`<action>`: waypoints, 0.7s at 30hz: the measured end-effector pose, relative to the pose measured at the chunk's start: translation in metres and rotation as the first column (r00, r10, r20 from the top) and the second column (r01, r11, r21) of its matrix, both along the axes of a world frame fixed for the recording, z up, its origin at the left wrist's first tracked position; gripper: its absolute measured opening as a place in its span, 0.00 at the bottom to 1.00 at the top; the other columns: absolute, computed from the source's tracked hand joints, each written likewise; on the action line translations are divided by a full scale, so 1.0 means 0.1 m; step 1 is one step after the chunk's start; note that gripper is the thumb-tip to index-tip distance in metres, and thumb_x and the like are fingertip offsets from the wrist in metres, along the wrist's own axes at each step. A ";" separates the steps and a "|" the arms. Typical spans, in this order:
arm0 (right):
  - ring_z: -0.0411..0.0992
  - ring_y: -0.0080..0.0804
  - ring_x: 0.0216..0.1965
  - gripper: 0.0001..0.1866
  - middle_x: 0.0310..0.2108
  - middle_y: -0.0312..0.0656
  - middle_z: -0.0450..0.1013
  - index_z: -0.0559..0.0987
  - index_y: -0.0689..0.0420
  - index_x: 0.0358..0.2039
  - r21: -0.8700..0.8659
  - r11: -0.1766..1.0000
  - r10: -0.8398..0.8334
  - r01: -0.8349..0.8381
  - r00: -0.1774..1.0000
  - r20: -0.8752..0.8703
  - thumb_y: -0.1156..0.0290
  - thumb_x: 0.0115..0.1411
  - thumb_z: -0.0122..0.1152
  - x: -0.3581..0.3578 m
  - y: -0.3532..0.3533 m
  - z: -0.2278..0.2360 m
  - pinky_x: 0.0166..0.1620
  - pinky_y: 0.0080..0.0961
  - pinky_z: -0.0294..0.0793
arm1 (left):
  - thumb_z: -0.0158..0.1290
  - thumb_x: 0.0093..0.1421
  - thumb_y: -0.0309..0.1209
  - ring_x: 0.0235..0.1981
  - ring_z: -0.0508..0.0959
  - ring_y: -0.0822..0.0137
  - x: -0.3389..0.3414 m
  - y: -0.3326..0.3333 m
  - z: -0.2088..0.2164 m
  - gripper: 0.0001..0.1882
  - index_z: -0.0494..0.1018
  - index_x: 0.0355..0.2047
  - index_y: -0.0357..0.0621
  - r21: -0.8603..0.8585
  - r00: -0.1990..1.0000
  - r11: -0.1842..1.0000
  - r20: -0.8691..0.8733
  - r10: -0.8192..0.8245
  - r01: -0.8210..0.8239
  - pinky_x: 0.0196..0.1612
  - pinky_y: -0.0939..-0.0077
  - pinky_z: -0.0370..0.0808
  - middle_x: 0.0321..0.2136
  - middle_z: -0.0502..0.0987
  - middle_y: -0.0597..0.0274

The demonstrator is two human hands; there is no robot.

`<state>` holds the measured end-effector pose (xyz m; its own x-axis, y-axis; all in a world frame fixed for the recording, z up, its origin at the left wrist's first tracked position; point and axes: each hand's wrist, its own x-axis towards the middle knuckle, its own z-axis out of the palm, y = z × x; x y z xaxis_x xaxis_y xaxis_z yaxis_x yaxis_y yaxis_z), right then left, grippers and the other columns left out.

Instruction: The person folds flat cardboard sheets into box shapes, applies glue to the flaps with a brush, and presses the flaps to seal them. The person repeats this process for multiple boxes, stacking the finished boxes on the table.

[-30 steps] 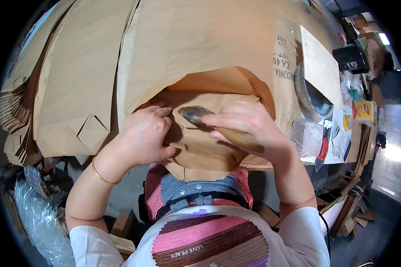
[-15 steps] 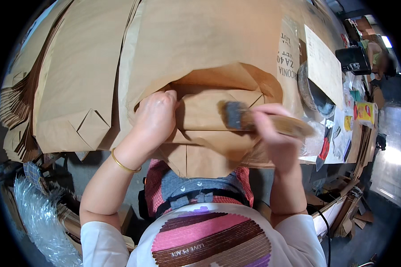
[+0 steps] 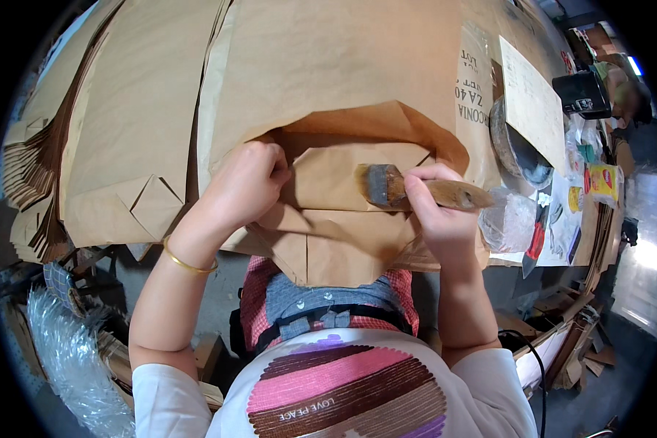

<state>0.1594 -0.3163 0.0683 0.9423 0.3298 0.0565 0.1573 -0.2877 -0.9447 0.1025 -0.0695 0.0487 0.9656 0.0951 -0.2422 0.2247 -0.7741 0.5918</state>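
Observation:
A large brown paper bag (image 3: 343, 73) lies on the table with its near end folded open. My left hand (image 3: 250, 179) is closed on the left side of that opening, its fingertips partly hidden at the paper's edge. In my right hand (image 3: 445, 208) is a wide, wooden-handled paintbrush (image 3: 387, 186), held by the handle. Its dark bristles point left and lie over the folded paper inside the opening. A creased flap (image 3: 336, 248) hangs at the table's near edge, toward my body.
Stacked paper bags (image 3: 124, 146) with folded ends cover the left. At right stand a round basin (image 3: 515, 146) under a white board (image 3: 529, 102), a red-handled knife (image 3: 536, 237) and a yellow packet (image 3: 604, 182). Clear plastic strips (image 3: 69, 358) hang lower left. Another person (image 3: 624, 91) is far right.
The brush, blurred before, now shows sharply at nearly the same place. Its handle has levelled, and my right hand has shifted slightly. My left hand stays at the opening's left side.

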 end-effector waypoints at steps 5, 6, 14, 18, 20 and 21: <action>0.70 0.18 0.25 0.03 0.22 0.36 0.74 0.79 0.63 0.27 0.041 0.999 -0.016 0.015 1.000 0.019 0.77 0.56 0.61 -0.02 -0.04 -0.01 0.29 0.18 0.70 | 0.57 0.51 0.24 0.30 0.77 0.48 0.03 -0.11 -0.19 0.04 0.76 0.23 0.34 0.177 0.990 0.983 0.138 0.023 -0.048 0.36 0.59 0.73 0.24 0.76 0.48; 0.70 0.18 0.25 0.03 0.22 0.36 0.74 0.79 0.63 0.27 0.040 0.999 -0.006 0.006 1.000 0.001 0.77 0.56 0.61 -0.02 -0.03 -0.02 0.29 0.18 0.69 | 0.57 0.51 0.24 0.30 0.77 0.48 0.02 -0.12 -0.20 0.04 0.75 0.23 0.34 0.168 0.989 0.984 0.143 0.031 -0.055 0.36 0.59 0.73 0.25 0.76 0.48; 0.69 0.16 0.24 0.04 0.21 0.34 0.73 0.78 0.63 0.27 -0.022 0.999 0.031 -0.031 0.999 -0.033 0.76 0.56 0.62 0.02 0.07 -0.02 0.28 0.17 0.68 | 0.57 0.49 0.23 0.30 0.76 0.48 0.07 -0.06 -0.23 0.04 0.75 0.23 0.34 0.156 0.957 0.988 0.284 -0.059 0.014 0.36 0.61 0.73 0.25 0.76 0.47; 0.69 0.15 0.24 0.04 0.21 0.34 0.73 0.79 0.63 0.27 -0.019 1.000 0.005 -0.006 0.999 -0.034 0.76 0.57 0.62 0.04 0.04 -0.04 0.28 0.17 0.68 | 0.57 0.49 0.23 0.29 0.76 0.47 0.18 -0.03 -0.22 0.04 0.75 0.24 0.33 0.154 0.987 0.988 0.160 -0.030 0.005 0.35 0.61 0.73 0.24 0.75 0.47; 0.69 0.16 0.24 0.04 0.21 0.33 0.73 0.79 0.62 0.28 0.038 0.999 -0.004 0.005 1.000 -0.023 0.75 0.57 0.62 0.04 0.02 -0.05 0.28 0.17 0.68 | 0.57 0.48 0.23 0.29 0.76 0.47 0.22 -0.02 -0.25 0.04 0.75 0.23 0.33 0.165 0.989 0.986 0.146 -0.028 0.003 0.35 0.61 0.73 0.24 0.75 0.47; 0.69 0.16 0.24 0.04 0.21 0.33 0.73 0.79 0.62 0.28 0.069 0.997 -0.012 0.015 0.999 -0.040 0.75 0.57 0.61 0.04 0.03 -0.02 0.28 0.17 0.68 | 0.57 0.48 0.23 0.29 0.76 0.47 0.23 -0.02 -0.28 0.05 0.75 0.23 0.32 0.162 0.989 0.987 0.149 -0.020 -0.004 0.35 0.61 0.73 0.24 0.75 0.47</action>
